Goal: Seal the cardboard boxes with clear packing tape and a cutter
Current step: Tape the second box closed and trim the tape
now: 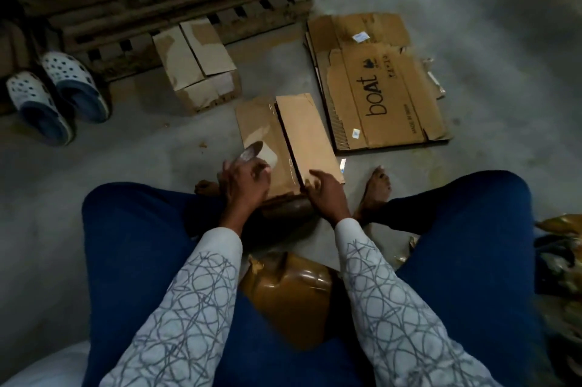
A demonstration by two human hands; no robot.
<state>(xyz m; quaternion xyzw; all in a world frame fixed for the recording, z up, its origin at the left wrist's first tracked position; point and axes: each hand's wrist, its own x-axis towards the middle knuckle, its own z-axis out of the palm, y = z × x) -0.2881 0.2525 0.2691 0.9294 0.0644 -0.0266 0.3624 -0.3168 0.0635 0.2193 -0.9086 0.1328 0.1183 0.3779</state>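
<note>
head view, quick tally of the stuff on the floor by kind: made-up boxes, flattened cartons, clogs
cardboard boxes: 2
flattened cartons: at least 2, stacked
clogs: 2
total: at least 6

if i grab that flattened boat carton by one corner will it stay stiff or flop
The flattened boat carton would probably bend at its fold creases rather than lift as one board. Lying flat and empty, it is likely light for its size. Its torn, ragged edges may rip further if pulled there.
</note>
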